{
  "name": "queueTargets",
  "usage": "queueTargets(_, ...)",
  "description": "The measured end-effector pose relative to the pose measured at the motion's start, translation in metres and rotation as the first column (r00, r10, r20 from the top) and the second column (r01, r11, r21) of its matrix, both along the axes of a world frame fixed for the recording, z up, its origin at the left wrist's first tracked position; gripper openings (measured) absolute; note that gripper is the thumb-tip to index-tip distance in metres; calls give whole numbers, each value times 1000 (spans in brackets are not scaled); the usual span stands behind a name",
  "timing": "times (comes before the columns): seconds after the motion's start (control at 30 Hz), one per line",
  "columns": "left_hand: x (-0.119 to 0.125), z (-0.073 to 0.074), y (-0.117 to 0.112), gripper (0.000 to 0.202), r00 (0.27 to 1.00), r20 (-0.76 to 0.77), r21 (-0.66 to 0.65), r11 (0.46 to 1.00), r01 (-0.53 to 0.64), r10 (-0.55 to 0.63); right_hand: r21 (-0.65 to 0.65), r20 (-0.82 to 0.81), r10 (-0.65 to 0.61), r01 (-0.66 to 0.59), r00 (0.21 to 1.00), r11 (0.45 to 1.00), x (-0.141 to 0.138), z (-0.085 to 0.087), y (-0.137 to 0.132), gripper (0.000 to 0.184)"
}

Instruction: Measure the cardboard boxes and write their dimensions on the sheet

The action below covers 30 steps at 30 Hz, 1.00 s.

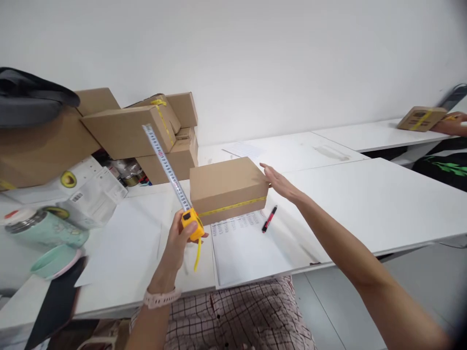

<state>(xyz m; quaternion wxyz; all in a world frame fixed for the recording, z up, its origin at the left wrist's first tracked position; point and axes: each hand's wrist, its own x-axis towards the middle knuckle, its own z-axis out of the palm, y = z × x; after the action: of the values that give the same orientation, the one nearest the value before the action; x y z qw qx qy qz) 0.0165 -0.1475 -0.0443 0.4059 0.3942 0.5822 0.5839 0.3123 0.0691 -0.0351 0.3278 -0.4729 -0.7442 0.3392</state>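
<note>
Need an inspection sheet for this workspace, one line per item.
Surface: white table, brownish mark toward the wall.
Job's things: tape measure, blade out; brown carton with yellow strip; written sheet and red-black pen near it.
Clutter: stacked boxes, mint bottle, mint bowl.
Grips: left grip holds the tape measure; right grip open at the carton's right end.
Cables: thin line lower right, possibly one.
Surroundings: white wall; another person's hand far right.

The cardboard box (229,180) looks matt and smooth, the tape measure (192,224) plastic-cased with a shiny metal blade (168,170), the tabletop (350,199) smooth and faintly glossy
</note>
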Motion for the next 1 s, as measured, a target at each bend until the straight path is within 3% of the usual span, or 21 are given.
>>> queueTargets(0.1, -6, 16, 15, 61, 995, -23, 38, 995, 97, -96, 102, 96, -16, 6, 995, 995, -12, 19, -11, 72)
queueTargets(0.23, -17, 50, 32, 56, 993, -69, 154, 982, 105, -96, 261, 228, -169, 107, 959, 959, -27, 55, 1, 55)
queueTargets(0.37, -22, 73, 47, 51, 996, -60, 164, 984, 69, -60, 482, 350, -331, 134, 876, 866, -51, 73, 24, 47)
queueTargets(0.43, -17, 75, 47, 51, 997, -72, 193, 981, 31, -18, 551, 380, -300, 47, 875, 833, -68, 76, 36, 40)
queueTargets(0.5, -4, 70, 40, 55, 997, -80, 229, 973, 27, -8, 532, 396, -193, -52, 898, 845, -84, 77, 47, 34)
queueTargets(0.57, 16, 60, 28, 59, 995, -55, 213, 972, 96, -87, 494, 370, -134, -72, 919, 867, -99, 75, 56, 36)
queueTargets(0.77, 78, 15, 3, 48, 899, 177, 3, 914, 406, -400, 523, 230, -182, 36, 956, 852, -116, 60, 75, 44)
queueTargets(0.87, 90, 0, 2, 47, 856, 266, -29, 884, 467, -444, 543, 218, -125, -14, 968, 839, -113, 56, 79, 55)
queueTargets(1.0, 95, -10, 0, 50, 822, 343, -33, 868, 495, -456, 585, 276, -41, -134, 960, 800, -110, 56, 78, 69)
